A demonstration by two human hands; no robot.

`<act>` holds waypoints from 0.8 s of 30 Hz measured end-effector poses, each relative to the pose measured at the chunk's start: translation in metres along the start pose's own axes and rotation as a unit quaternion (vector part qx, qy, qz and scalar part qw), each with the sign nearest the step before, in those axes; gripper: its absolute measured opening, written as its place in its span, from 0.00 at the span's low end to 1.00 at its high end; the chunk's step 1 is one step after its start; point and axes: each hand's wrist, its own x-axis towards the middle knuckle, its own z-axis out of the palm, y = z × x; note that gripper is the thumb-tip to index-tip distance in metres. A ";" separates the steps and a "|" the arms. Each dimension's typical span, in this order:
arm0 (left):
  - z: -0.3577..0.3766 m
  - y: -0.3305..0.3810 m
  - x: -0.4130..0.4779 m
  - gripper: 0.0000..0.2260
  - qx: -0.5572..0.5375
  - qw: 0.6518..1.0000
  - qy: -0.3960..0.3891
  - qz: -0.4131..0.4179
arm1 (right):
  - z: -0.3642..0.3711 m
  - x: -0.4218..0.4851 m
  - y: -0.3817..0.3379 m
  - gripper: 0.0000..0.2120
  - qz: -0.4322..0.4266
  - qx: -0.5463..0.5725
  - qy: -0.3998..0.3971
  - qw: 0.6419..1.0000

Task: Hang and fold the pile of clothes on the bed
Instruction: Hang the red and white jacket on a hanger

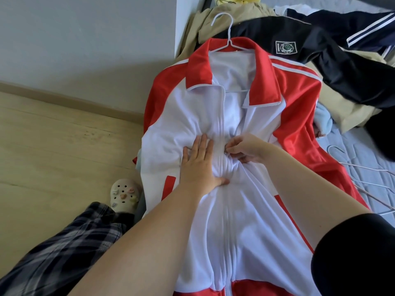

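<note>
The red-and-white jacket [192, 116] lies face up along the edge of the bed [352, 146], already threaded on its white hanger [228, 33]; zipping it should stop it sliding off. The left hand [198, 161] presses flat, fingers straight, on the bunched white cloth beside the zip to anchor it. The right hand [245, 148] pinches the zipper pull [225, 150] about halfway up (the fabric is rucked there, so it may drag). The black jacket [320, 60] waits behind.

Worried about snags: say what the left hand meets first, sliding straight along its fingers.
The left hand lies flat on the jacket; straight on, probably its red collar comes first.
</note>
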 end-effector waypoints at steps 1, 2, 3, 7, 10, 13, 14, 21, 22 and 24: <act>0.000 0.000 0.000 0.54 0.002 1.000 0.002 0.001 | 0.000 0.000 0.002 0.07 -0.009 0.006 0.008 1.000; 0.000 0.001 0.000 0.52 0.005 1.000 0.005 0.001 | 0.000 0.000 0.004 0.07 -0.019 0.011 0.015 1.000; 0.000 0.002 0.000 0.51 0.008 1.000 0.010 0.000 | 0.000 -0.001 0.006 0.07 -0.028 0.013 0.021 0.999; -0.002 0.005 0.009 0.48 0.005 1.000 0.004 -0.014 | 0.003 -0.003 0.017 0.05 -0.085 0.001 0.083 0.993; -0.007 0.006 0.018 0.49 -0.010 1.000 -0.001 -0.020 | 0.013 -0.004 0.029 0.05 -0.146 -0.058 0.182 0.971; -0.008 0.005 0.020 0.50 -0.017 1.000 -0.010 -0.022 | 0.019 -0.006 0.032 0.09 -0.198 -0.205 0.262 0.922; -0.008 0.005 0.020 0.51 -0.014 0.999 -0.017 -0.025 | 0.019 -0.007 0.030 0.10 -0.214 -0.286 0.276 0.893; -0.009 0.008 0.015 0.52 -0.012 1.000 0.002 -0.022 | 0.002 -0.031 -0.010 0.15 -0.431 -0.538 0.285 0.666; -0.010 0.008 0.013 0.52 -0.015 1.000 0.009 -0.018 | -0.002 -0.030 -0.021 0.13 -0.419 -0.538 0.290 0.671; -0.011 0.007 0.012 0.52 -0.018 1.000 0.008 -0.014 | -0.014 -0.021 -0.046 0.07 -0.348 -0.504 0.352 0.707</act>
